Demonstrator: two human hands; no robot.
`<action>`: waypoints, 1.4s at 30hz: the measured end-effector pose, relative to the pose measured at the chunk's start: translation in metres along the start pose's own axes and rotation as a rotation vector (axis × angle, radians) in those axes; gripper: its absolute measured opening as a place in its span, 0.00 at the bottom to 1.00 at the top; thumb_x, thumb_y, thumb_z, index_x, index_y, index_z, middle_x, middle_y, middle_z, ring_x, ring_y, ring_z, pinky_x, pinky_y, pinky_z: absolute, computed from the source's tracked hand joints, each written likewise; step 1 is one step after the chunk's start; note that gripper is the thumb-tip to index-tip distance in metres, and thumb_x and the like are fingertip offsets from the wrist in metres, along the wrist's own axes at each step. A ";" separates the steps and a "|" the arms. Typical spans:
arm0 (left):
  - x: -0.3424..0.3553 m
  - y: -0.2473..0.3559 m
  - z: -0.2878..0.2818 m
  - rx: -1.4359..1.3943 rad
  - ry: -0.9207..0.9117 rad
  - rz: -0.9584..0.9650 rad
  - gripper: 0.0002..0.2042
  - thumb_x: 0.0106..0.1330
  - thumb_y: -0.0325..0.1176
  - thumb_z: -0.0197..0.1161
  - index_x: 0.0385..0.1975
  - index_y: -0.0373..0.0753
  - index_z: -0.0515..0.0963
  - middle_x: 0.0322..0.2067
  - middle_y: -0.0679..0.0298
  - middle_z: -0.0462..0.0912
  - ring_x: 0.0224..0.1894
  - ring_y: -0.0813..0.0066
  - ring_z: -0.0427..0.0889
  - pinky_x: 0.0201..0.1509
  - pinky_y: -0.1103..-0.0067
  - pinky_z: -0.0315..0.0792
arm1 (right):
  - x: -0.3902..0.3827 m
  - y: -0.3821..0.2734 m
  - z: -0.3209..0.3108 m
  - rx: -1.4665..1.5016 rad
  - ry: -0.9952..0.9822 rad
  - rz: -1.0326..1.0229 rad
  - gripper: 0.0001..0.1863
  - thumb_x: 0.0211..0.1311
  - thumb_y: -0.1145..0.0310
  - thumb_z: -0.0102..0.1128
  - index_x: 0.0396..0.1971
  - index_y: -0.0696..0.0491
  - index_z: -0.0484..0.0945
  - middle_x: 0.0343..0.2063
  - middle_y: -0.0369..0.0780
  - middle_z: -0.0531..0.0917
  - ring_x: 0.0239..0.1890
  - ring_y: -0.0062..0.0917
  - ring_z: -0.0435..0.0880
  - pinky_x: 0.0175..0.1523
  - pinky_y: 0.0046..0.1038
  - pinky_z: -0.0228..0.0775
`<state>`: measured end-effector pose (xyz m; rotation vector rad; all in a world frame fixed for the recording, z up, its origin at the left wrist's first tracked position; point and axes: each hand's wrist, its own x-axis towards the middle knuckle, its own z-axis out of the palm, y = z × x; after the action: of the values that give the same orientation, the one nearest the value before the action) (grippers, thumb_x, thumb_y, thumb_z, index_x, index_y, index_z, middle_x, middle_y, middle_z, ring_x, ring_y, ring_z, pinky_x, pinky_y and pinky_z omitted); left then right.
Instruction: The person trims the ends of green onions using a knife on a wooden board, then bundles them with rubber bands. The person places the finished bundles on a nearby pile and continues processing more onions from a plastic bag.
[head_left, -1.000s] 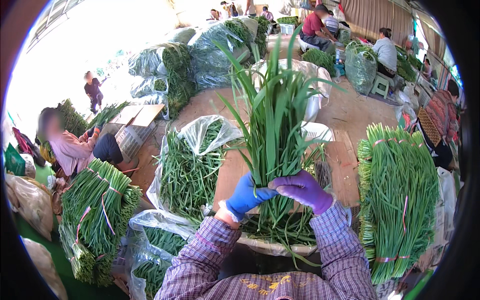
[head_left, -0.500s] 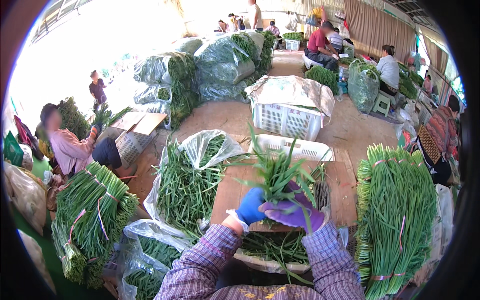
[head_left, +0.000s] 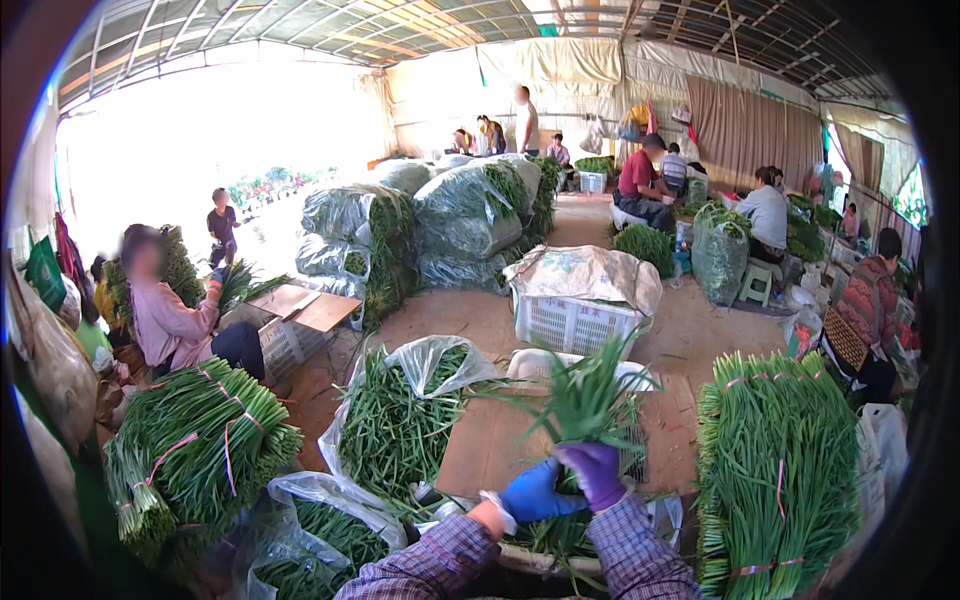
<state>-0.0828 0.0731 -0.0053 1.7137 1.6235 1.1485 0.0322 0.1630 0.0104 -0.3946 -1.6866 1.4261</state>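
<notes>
Upright above a brown board [head_left: 482, 440] is a loose bunch of garlic chives [head_left: 588, 395], its leaf tips fanning upward. My right hand [head_left: 597, 472], in a purple glove, is wrapped round the bunch's lower part. Just below and to the left, my left hand [head_left: 540, 491], in a blue glove, closes about the lower end; its fingertips are partly hidden. Under my wrists, more loose chives lie in a crate that my sleeves partly cover. Beside the board, an open clear plastic bag [head_left: 440, 365] holds a heap of loose chives [head_left: 400, 425].
Tied chive bundles are stacked at my left [head_left: 215, 425] and right [head_left: 778, 480]. Another bag of chives [head_left: 325, 540] sits at lower left. Ahead stand a cloth-covered white crate [head_left: 575, 318] and large plastic-wrapped bales [head_left: 465, 215]. Several people sit working around the shed.
The view has tilted upward, showing more roof. My right hand has turned more upright round the bunch, and my left hand now sits lower beneath it.
</notes>
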 end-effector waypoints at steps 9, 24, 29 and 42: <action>-0.026 0.045 -0.030 -1.009 -0.125 -0.069 0.24 0.70 0.44 0.51 0.60 0.32 0.66 0.52 0.59 0.76 0.53 0.72 0.74 0.60 0.75 0.66 | -0.009 -0.087 -0.020 0.876 -0.066 0.170 0.19 0.44 0.61 0.55 0.33 0.61 0.76 0.29 0.44 0.79 0.26 0.32 0.81 0.33 0.35 0.77; -0.137 0.031 0.017 -1.173 -0.028 -0.435 0.11 0.67 0.37 0.55 0.37 0.37 0.79 0.13 0.71 0.72 0.10 0.85 0.64 0.14 0.88 0.57 | 0.010 -0.103 -0.129 1.116 -0.394 -0.265 0.26 0.57 0.54 0.54 0.46 0.61 0.72 0.39 0.47 0.79 0.37 0.36 0.79 0.44 0.41 0.73; -0.147 -0.036 0.000 -1.742 0.276 -0.635 0.10 0.69 0.38 0.53 0.40 0.40 0.76 0.17 0.71 0.77 0.11 0.85 0.67 0.13 0.89 0.63 | -0.006 -0.132 -0.145 1.154 -0.500 -0.142 0.25 0.56 0.59 0.58 0.47 0.62 0.68 0.37 0.43 0.78 0.43 0.33 0.74 0.55 0.39 0.65; -0.115 -0.006 -0.029 -0.767 0.326 -0.209 0.26 0.62 0.36 0.63 0.59 0.36 0.66 0.50 0.58 0.76 0.45 0.72 0.79 0.45 0.79 0.74 | -0.014 -0.176 -0.110 0.994 -0.727 -0.016 0.21 0.60 0.64 0.57 0.48 0.59 0.65 0.33 0.35 0.73 0.36 0.23 0.71 0.48 0.29 0.64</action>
<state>-0.1022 -0.0428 -0.0215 0.8833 1.2326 1.7096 0.1742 0.1716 0.1614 0.7634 -1.2145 2.3297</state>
